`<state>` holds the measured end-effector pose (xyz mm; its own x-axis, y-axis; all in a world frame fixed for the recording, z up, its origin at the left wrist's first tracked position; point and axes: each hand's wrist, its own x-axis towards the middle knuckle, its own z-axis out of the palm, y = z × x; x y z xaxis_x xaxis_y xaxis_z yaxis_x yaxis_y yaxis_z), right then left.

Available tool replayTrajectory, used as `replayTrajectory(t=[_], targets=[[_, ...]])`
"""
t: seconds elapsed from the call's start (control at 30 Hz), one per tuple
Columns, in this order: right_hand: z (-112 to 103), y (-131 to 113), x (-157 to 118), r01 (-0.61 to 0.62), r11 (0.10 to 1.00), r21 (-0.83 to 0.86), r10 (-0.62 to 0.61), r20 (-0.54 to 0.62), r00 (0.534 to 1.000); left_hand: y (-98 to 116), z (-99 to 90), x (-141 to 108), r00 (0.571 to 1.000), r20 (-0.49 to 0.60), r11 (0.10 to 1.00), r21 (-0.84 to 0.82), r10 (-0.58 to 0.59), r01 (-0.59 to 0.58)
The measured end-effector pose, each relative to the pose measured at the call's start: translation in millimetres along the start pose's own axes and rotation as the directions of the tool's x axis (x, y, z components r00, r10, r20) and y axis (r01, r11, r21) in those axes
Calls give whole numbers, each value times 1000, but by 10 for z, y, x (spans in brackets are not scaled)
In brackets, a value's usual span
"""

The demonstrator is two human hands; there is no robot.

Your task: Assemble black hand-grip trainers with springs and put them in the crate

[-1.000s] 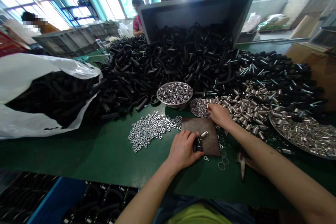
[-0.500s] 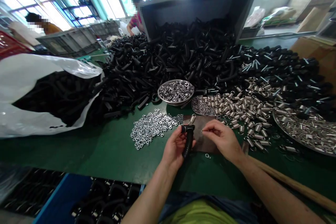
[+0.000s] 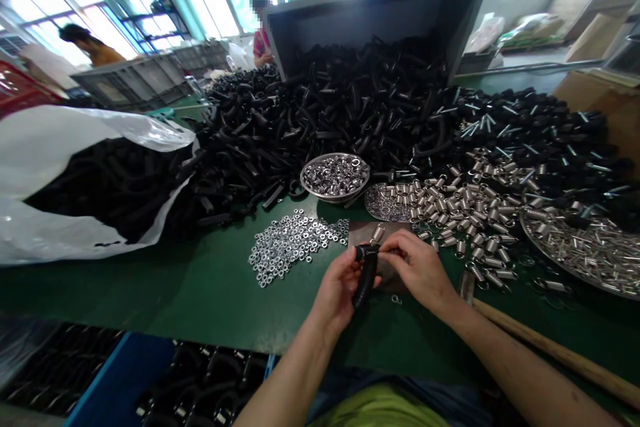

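Observation:
My left hand [image 3: 341, 287] is wrapped round a curved black handle [image 3: 367, 278], held over a dark metal plate [image 3: 357, 232] on the green table. A silver coil spring [image 3: 379, 233] sticks up from the handle's top end. My right hand [image 3: 417, 268] is pinched at that same end, fingertips against its right side. A small pin showed in this pinch earlier; now the fingers and handle hide it. One small metal piece [image 3: 396, 299] lies on the table below the right hand.
Hex nuts [image 3: 287, 243] lie in a pile left of the plate. Behind stands a bowl of metal rings [image 3: 335, 177]. Springs [image 3: 465, 207] and a tray of pins [image 3: 585, 247] are on the right, with a wooden-handled hammer [image 3: 545, 340]. Black handles [image 3: 350, 100] spill from a grey bin [image 3: 463, 27].
My right fingers have closed the gap and now touch the handle's top end. The left hand has shifted slightly right and down with the handle and its spring.

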<state>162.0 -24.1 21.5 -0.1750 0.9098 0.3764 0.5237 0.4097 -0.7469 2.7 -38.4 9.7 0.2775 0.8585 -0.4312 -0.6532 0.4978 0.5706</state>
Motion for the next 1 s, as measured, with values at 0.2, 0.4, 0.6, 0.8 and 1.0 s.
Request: replayTrajectory(t=[0.2, 0.4, 0.6, 0.8, 1.0], targets=[[-86, 284, 28, 370, 839, -399, -368, 85, 926, 196, -33, 112, 987, 148, 846, 518, 58, -128], [-82, 571, 78, 662, 497, -561, -557, 379, 739, 216, -49, 241, 929, 321, 253, 898, 181, -360], [-103, 450, 55, 678, 557, -479, -420, 542, 728, 42, -114, 158, 815, 535, -176, 844, 221, -507], [-653, 336, -413, 358, 669, -652, -106, 393, 914, -70, -188, 133, 816, 493, -222, 869, 302, -443], [-1271, 833, -1449, -60, 735, -676, 225, 160, 961, -36, -139, 162, 847, 442, -328, 880, 296, -344]])
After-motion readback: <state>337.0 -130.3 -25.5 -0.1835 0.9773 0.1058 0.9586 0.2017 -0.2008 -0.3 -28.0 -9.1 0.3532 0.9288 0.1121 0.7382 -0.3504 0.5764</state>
